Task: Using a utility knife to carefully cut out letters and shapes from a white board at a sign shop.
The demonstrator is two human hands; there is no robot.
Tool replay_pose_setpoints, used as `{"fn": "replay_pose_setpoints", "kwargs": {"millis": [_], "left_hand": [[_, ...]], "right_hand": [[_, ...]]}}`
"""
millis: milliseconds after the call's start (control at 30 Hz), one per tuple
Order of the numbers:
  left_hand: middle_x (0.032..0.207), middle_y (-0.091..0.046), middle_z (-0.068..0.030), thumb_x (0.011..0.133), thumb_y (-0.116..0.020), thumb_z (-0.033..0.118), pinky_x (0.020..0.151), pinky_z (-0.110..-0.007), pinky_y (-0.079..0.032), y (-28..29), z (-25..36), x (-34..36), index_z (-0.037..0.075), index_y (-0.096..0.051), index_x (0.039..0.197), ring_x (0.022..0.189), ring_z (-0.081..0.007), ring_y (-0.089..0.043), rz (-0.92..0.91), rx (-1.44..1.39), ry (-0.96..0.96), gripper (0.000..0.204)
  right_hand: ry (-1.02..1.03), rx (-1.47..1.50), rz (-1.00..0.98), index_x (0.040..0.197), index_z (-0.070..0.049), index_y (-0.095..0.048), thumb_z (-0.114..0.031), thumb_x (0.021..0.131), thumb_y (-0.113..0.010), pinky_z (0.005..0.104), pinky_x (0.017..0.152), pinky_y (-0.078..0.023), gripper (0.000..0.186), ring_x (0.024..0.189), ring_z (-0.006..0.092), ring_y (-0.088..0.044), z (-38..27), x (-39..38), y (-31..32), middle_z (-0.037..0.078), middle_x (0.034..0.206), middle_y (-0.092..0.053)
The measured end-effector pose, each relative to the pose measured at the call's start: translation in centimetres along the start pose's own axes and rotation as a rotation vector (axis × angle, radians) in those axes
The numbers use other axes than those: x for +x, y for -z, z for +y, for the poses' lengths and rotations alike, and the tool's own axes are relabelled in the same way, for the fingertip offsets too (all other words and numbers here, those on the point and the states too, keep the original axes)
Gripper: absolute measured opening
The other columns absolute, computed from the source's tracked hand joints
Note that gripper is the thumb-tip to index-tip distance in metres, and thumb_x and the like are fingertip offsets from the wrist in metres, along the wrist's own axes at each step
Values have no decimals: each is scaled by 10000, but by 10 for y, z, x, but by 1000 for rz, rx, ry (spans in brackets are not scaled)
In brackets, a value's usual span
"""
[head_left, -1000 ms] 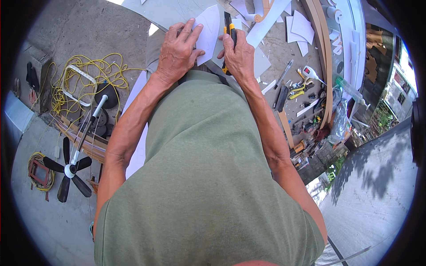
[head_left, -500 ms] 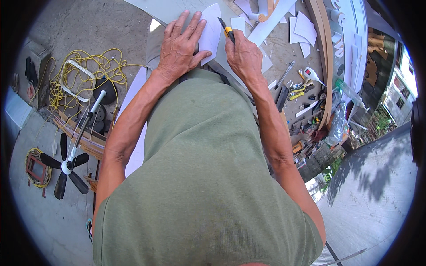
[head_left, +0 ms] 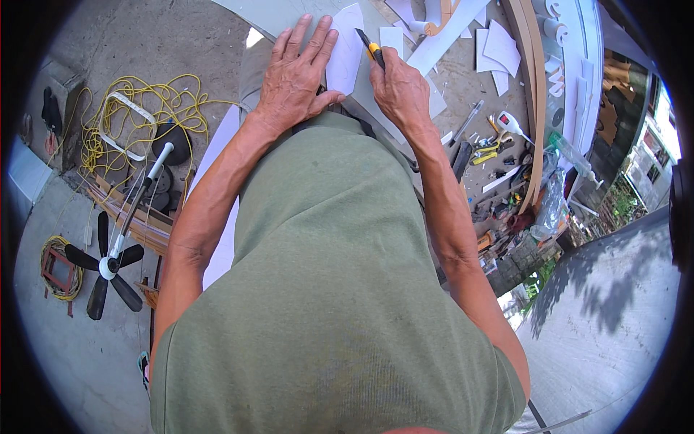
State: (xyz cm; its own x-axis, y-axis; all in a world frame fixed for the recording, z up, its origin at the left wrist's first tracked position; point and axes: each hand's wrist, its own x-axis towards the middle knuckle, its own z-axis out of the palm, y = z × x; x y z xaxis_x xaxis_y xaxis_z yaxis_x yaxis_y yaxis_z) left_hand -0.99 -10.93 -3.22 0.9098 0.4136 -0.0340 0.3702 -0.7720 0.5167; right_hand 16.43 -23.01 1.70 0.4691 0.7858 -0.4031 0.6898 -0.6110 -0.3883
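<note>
Flat against the left edge of a white pointed sheet piece [head_left: 347, 54] lies my left hand [head_left: 298, 76], its fingers spread. Faint lines are drawn on that piece, which rests on a grey board [head_left: 371, 108] over my lap. To the right of the piece, my right hand [head_left: 397, 90] is wrapped round a yellow and black utility knife [head_left: 373, 49]. The knife's dark tip points up and left, close to the piece's right edge; whether it touches is too small to tell. A small white rectangular offcut [head_left: 392, 39] lies just beyond the knife.
White offcuts [head_left: 502, 49], a glue gun [head_left: 510, 123] and yellow-handled pliers [head_left: 486, 153] lie on the ground at right, near a curved brown strip [head_left: 533, 87]. At left are a tangled yellow cord [head_left: 173, 88] and a fan with black blades [head_left: 108, 268].
The white piece shows slightly farther right and higher, with its lower end more pointed. My left hand lies flatter, thumb lower. The knife stays in my right hand, barely moved.
</note>
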Motion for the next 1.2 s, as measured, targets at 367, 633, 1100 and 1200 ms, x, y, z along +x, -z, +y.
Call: {"fn": "replay_pose_setpoints", "kwargs": {"millis": [367, 633, 1100, 1200], "left_hand": [[1708, -207, -73, 716, -779, 646, 1274, -491, -137, 4, 1, 0, 69, -337, 1596, 1567, -330, -155, -11, -13, -7, 1141], [1711, -194, -59, 563, -845, 616, 1287, -504, -131, 8, 1, 2, 67, -303, 1607, 1569, -333, -135, -65, -18, -17, 1298], [1705, -210, -94, 600, -845, 560, 1274, -518, -151, 7, 5, 2, 37, -326, 1594, 1566, -356, -154, -52, 16, -2, 1237], [1705, -212, -98, 604, -849, 554, 1272, -521, -151, 5, 5, 2, 32, -334, 1589, 1566, -360, -154, -37, 1, -11, 1228]], "right_hand": [[148, -126, 74, 1004, -22, -568, -196, 989, -583, 490, 614, -531, 175, 694, 398, -690, -2, 3, 7, 186, 866, -703], [152, -206, 34, 968, 8, -573, -149, 976, -554, 493, 605, -545, 159, 684, 397, -700, -12, 5, 13, 201, 826, -702], [-45, -50, 1, 962, 45, -606, -213, 978, -553, 561, 682, -527, 264, 719, 495, -679, -33, 2, 7, 311, 740, -666], [-66, -41, 0, 950, 52, -607, -172, 944, -556, 561, 672, -552, 230, 738, 486, -700, -37, 2, 5, 306, 781, -688]]}}
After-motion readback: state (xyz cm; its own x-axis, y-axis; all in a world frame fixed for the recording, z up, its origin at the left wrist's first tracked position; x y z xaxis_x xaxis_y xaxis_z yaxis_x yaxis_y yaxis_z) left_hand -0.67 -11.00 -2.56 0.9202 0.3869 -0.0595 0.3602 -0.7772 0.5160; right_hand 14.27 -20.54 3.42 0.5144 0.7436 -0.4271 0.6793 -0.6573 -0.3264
